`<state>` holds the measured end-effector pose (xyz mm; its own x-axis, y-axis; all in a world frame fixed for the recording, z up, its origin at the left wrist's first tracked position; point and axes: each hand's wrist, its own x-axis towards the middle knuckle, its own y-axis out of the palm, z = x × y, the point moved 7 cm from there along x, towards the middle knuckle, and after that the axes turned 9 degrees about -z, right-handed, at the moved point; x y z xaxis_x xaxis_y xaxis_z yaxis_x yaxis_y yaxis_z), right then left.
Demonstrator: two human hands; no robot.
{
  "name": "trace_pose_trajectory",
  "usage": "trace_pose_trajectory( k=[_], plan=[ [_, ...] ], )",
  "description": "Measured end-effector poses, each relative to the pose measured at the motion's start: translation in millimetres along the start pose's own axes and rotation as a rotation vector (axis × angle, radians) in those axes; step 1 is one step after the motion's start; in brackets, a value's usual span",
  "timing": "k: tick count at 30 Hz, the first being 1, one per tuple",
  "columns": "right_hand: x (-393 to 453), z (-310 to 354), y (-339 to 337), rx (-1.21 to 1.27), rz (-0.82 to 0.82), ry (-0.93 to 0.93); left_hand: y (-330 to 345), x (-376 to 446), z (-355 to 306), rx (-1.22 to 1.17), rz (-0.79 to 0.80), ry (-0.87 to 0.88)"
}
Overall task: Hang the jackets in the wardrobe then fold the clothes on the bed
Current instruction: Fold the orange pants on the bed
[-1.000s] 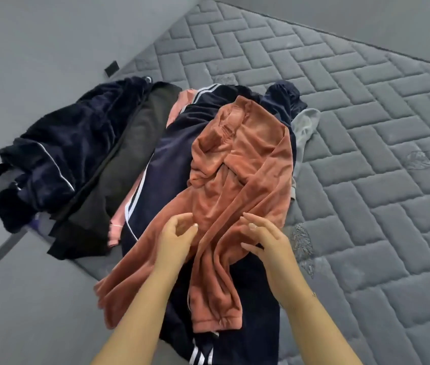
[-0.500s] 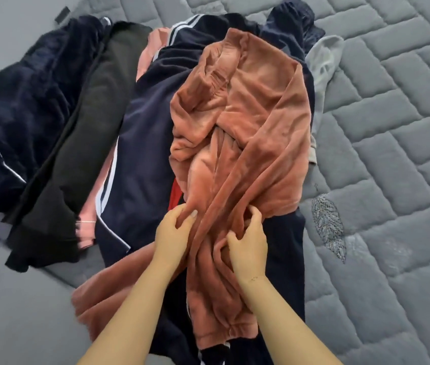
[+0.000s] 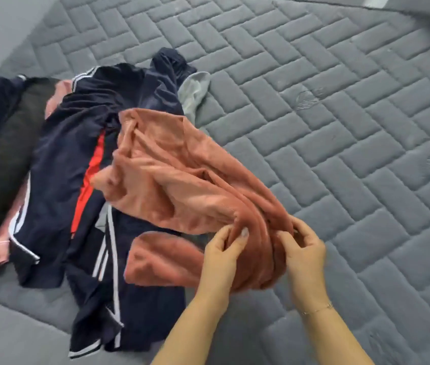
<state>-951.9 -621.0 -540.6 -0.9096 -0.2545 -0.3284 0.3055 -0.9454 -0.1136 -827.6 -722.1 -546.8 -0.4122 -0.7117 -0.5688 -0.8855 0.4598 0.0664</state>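
Both hands on the rust fleece garment (image 3: 182,180), left hand (image 3: 221,256) pinching a fold, right hand (image 3: 304,252) gripping bunched fabric beside it, garment half over the navy striped clothes (image 3: 77,159), half over the grey quilted mattress (image 3: 340,127), wide bare quilting rightward, mattress edge at lower left.

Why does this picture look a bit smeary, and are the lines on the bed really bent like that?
Head view: the hands, left and right, and the rust-coloured garment they grip are softened by motion blur; the mattress quilting lines bow from the wide-angle lens; light is soft and even, with no glare or hard shadows.
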Motion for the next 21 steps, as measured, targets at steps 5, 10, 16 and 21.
trace_pose_trajectory(
  k=[5, 10, 16, 21],
  plan=[
    [59.1, 43.1, -179.1, -0.169, -0.163, -0.152, 200.1, -63.0, 41.2, -0.208, 0.327, -0.150],
    [97.1, 28.4, -293.2, -0.343, -0.225, -0.076, 289.5, -88.0, 97.0, -0.301, 0.376, -0.405],
    [46.1, -80.3, -295.7, -0.185, -0.179, 0.316, 183.8, -94.0, 188.2, -0.202, 0.023, -0.642],
    [8.8, -158.1, -232.6, -0.065, -0.111, 0.619, 80.7, -76.1, 230.7, -0.275, -0.359, -0.790]
  ],
)
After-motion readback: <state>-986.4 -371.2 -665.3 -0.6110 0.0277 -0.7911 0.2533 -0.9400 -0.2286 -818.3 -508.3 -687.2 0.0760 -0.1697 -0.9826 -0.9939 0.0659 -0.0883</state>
